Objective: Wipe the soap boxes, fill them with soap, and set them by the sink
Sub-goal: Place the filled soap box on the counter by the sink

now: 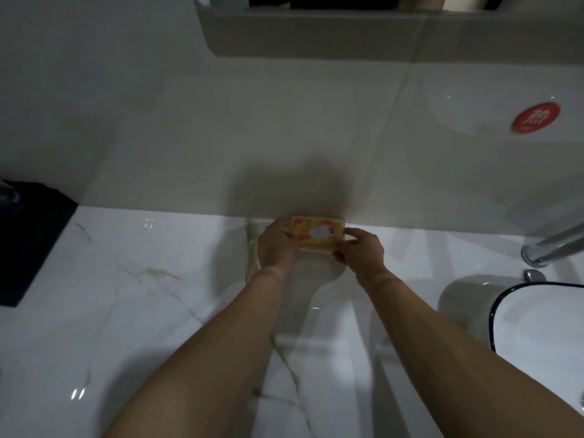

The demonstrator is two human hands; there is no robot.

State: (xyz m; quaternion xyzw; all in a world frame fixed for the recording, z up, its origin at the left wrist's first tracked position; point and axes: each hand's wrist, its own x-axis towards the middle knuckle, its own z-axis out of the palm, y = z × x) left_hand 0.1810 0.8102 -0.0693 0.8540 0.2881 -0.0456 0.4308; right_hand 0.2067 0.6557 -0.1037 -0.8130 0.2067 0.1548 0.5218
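Soap box first: it sits at the far edge of the marble counter, right up against the wall, with a yellow bar of soap showing inside it. I hold it from both ends. My left hand has its fingers curled round the left end, and my right hand pinches the right end, thumb near me and fingers on the far side. Neither hand holds anything else.

I judge this to be the last step for this box — it looks filled already, and I seem to be setting it in its place by the sink, which lies to the right with its dark rim. The tap stands over the sink at the right edge of view. The picture is blurred, so I cannot tell whether the box has a lid on it or is open at the top.

The next move calls for seating the box flat and square to the wall, then loosening both hands together so it does not slide — the counter looks glossy, maybe damp. A dark mat lies far off at the left.
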